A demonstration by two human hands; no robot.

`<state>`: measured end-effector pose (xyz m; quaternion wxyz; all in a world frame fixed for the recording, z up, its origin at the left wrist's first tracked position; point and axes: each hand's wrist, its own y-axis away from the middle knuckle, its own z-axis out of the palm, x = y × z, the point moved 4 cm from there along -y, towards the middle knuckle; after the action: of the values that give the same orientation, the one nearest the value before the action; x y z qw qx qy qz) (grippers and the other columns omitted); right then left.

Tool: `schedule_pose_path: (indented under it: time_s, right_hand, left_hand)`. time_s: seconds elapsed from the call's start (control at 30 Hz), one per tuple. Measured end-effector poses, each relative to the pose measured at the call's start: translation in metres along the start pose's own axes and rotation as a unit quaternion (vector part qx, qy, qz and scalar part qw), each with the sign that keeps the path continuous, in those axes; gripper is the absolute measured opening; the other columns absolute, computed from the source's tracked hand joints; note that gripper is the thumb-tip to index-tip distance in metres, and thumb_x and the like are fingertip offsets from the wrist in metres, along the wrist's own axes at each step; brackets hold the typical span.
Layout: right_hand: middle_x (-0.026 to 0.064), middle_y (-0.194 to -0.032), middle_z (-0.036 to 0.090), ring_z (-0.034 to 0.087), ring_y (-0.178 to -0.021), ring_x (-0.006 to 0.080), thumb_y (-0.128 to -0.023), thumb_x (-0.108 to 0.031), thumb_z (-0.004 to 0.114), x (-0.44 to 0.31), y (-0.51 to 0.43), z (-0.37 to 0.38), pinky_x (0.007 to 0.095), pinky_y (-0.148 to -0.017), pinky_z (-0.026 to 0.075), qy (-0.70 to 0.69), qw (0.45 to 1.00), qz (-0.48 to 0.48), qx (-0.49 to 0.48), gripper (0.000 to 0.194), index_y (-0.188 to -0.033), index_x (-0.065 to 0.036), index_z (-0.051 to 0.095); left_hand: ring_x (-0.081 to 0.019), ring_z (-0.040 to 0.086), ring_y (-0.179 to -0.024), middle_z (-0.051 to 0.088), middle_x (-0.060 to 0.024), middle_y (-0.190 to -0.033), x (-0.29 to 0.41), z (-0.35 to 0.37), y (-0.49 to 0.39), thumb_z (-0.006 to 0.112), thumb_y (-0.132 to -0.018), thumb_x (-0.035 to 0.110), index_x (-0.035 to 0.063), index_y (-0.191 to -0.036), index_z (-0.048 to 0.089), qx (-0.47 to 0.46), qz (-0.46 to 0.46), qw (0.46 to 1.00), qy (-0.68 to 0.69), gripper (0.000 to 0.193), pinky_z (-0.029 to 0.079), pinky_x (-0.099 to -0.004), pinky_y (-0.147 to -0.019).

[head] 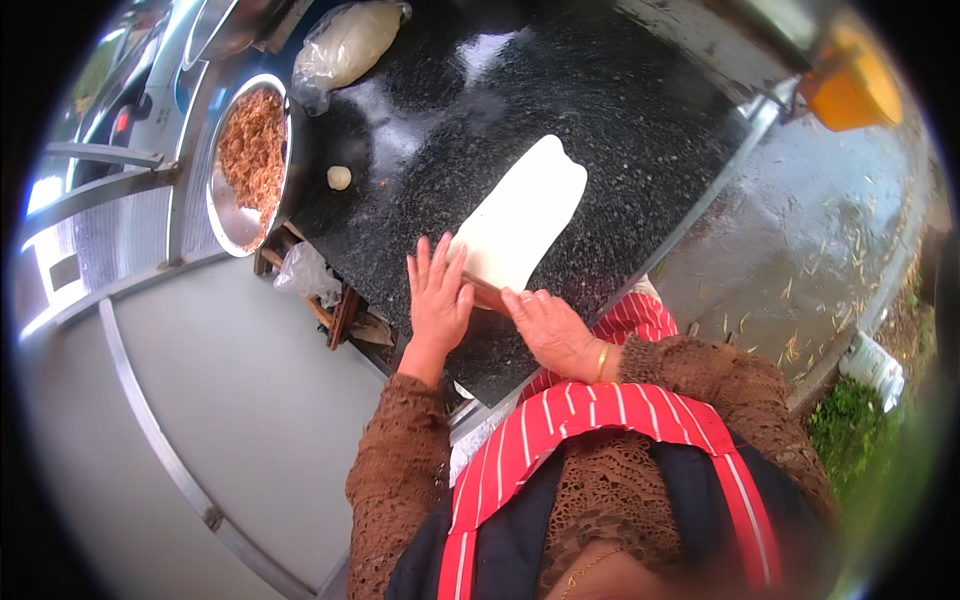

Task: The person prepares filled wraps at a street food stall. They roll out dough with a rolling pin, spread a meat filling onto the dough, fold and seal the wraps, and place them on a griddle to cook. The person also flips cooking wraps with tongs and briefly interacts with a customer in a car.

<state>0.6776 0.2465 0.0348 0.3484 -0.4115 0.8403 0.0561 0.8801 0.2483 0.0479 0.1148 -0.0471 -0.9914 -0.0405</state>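
A long white sheet of rolled dough [525,206] lies flat on the black speckled stone worktop [622,195]. Across its near end runs a wooden rolling pin [486,291], partly covered by both hands. My right hand [553,334] has its fingers curled over the pin's right end. My left hand [441,296] is flat, its fingers stretched out and apart over the pin's left end and the dough's edge. The left palm hides whether it touches the pin. A small dough ball [339,178] sits farther left on the worktop.
At the left edge stands a steel bowl [217,196] of reddish-brown crumbly filling [253,146]. Beyond it is a clear plastic bag [352,49] with pale dough inside. A crumpled plastic bag [306,274] hangs lower left. An orange plastic container [851,82] is at upper right.
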Motion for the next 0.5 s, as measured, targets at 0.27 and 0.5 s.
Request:
schedule_pose_path:
  time_s: [0.27,0.5]
  right_hand:
    - [0.0199,-0.116,0.055,0.055,-0.101,0.0365,-0.083,-0.006,0.07,0.003,0.002,-0.018,0.045,-0.092,0.049,-0.053,0.994,0.086,0.03,0.071,-0.146,0.007,0.041]
    - [0.0164,-0.116,0.056,0.055,-0.103,0.0342,-0.084,-0.004,0.067,0.049,0.013,-0.047,0.0431,-0.088,0.049,0.038,0.981,0.166,0.093,0.06,-0.141,0.004,0.048]
  left_hand:
    - [-0.0414,0.023,-0.153,0.035,-0.0135,-0.163,0.012,-0.009,-0.031,0.052,-0.1,0.022,0.0069,-0.151,0.047,0.045,0.092,0.994,0.03,0.054,0.02,-0.0539,-0.124]
    - [-0.0317,0.02,-0.156,0.03,-0.0141,-0.166,0.059,0.017,-0.134,0.04,-0.104,0.031,0.0022,-0.152,0.043,0.054,0.157,0.985,-0.041,0.057,0.007,-0.0534,-0.126]
